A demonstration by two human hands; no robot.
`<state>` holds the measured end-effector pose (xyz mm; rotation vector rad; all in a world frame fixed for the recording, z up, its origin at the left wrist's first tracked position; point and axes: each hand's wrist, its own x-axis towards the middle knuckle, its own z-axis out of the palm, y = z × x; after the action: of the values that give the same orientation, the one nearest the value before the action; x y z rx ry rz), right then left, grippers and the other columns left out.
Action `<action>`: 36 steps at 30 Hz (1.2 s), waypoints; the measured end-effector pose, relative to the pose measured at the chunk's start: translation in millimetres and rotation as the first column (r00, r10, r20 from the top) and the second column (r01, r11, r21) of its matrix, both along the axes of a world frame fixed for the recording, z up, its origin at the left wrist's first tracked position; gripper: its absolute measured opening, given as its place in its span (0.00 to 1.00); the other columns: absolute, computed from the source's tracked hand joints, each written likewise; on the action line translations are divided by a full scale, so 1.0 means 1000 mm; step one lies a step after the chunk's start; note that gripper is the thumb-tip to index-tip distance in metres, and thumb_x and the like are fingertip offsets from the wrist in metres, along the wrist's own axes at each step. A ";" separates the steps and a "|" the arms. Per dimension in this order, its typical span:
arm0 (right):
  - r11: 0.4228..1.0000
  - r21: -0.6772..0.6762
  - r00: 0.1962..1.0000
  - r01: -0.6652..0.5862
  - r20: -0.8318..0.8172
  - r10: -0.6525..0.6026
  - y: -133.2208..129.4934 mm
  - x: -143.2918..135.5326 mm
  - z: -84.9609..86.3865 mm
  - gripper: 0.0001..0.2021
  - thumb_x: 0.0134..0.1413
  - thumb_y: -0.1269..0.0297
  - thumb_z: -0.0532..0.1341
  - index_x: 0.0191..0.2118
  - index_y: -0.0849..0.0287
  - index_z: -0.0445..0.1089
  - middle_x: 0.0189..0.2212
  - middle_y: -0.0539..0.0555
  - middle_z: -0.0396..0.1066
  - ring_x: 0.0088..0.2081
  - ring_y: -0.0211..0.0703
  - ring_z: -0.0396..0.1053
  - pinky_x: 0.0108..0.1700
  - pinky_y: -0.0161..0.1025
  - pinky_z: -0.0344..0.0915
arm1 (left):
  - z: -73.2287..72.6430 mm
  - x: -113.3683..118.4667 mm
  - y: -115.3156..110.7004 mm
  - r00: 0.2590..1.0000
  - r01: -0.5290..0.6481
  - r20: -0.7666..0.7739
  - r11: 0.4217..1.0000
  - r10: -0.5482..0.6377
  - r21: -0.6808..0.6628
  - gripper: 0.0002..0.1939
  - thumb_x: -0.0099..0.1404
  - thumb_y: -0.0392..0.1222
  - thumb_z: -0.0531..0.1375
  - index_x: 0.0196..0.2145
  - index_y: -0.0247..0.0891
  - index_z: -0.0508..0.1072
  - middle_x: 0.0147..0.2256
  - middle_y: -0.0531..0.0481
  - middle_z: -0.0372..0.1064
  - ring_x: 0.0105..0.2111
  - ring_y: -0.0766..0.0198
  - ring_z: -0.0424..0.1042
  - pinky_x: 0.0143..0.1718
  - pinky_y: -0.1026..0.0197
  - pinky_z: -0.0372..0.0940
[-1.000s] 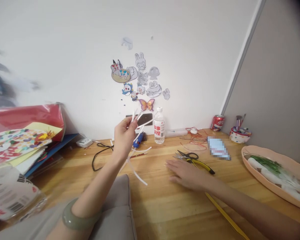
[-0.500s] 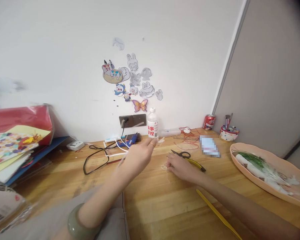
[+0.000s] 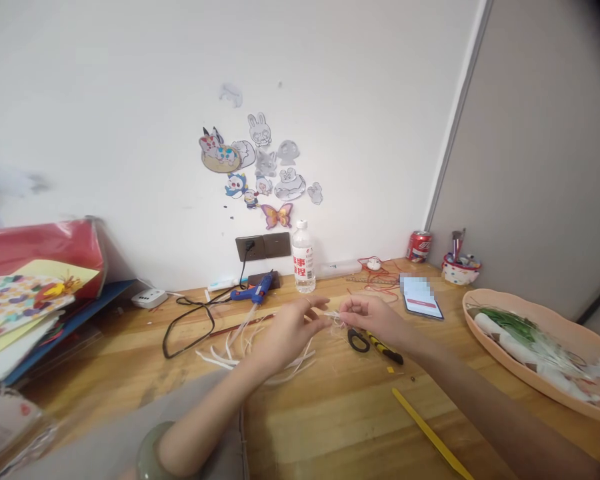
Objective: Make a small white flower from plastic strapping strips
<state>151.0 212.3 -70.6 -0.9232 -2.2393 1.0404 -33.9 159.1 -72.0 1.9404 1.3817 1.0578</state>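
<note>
My left hand [image 3: 296, 327] is closed, thumb and fingers pinching a bundle of thin white strips [image 3: 226, 360]. Their loose ends fan out over the wooden table, to the left of and beneath my forearm. Just right of it, my right hand [image 3: 373, 319] pinches a thin white string [image 3: 336, 320], which loops at the bundle's end between both hands. The exact grip is partly hidden by my fingers. Close under my right hand lie scissors with a black handle [image 3: 359, 341] and a yellow-and-black tool [image 3: 386, 349].
A blue glue gun [image 3: 254, 291] with a black cable and a water bottle [image 3: 304, 260] stand behind my hands. To the right are a phone [image 3: 421, 297], red cord [image 3: 380, 283], a can [image 3: 419, 246] and a peach tray [image 3: 525, 380]. A yellow strip [image 3: 430, 433] lies in front.
My left hand has come down and toward me, bringing the white strips into view over the table. The right hand has risen slightly with the string, and the hands are now almost together.
</note>
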 end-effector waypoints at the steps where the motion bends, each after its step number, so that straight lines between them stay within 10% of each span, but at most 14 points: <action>1: 1.000 -0.008 1.000 -0.010 -0.008 0.010 -0.001 0.000 0.001 0.10 0.57 0.62 0.54 0.40 0.64 0.66 0.35 0.52 0.69 0.34 0.38 0.69 0.36 0.41 0.67 | 0.002 0.002 -0.001 1.000 -0.007 -0.011 1.000 0.007 0.001 0.11 0.62 0.42 0.54 0.41 0.37 0.69 0.40 0.47 0.68 0.36 0.61 0.69 0.39 0.52 0.64; 23: 0.998 -0.057 0.831 0.018 0.555 0.017 0.039 0.113 0.019 0.10 0.56 0.64 0.55 0.42 0.62 0.66 0.41 0.54 0.67 0.38 0.41 0.68 0.38 0.43 0.66 | -0.003 -0.002 0.007 0.974 -0.078 0.197 0.983 0.110 -0.166 0.10 0.62 0.42 0.55 0.39 0.33 0.68 0.36 0.48 0.69 0.33 0.63 0.70 0.34 0.55 0.66; 31: 0.983 -0.131 0.989 -0.128 0.054 0.136 -0.014 0.023 0.017 0.25 0.54 0.61 0.57 0.56 0.56 0.52 0.51 0.56 0.63 0.42 0.41 0.68 0.41 0.41 0.67 | 0.007 0.017 -0.008 0.970 -0.011 0.240 0.991 0.043 -0.132 0.07 0.60 0.40 0.57 0.29 0.33 0.69 0.28 0.53 0.67 0.27 0.66 0.68 0.30 0.59 0.65; 36: 0.956 -0.215 0.980 -0.200 -0.066 0.190 -0.026 -0.004 0.008 0.12 0.58 0.60 0.53 0.40 0.64 0.66 0.29 0.50 0.70 0.29 0.36 0.70 0.33 0.38 0.68 | 0.008 0.022 -0.013 0.931 -0.079 0.345 0.990 0.117 -0.121 0.07 0.61 0.41 0.56 0.31 0.33 0.68 0.28 0.53 0.66 0.26 0.67 0.67 0.27 0.61 0.64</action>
<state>147.3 185.9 -62.3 -0.7678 -2.2441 1.4083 -11.9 145.8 -63.5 1.5286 1.3117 1.2797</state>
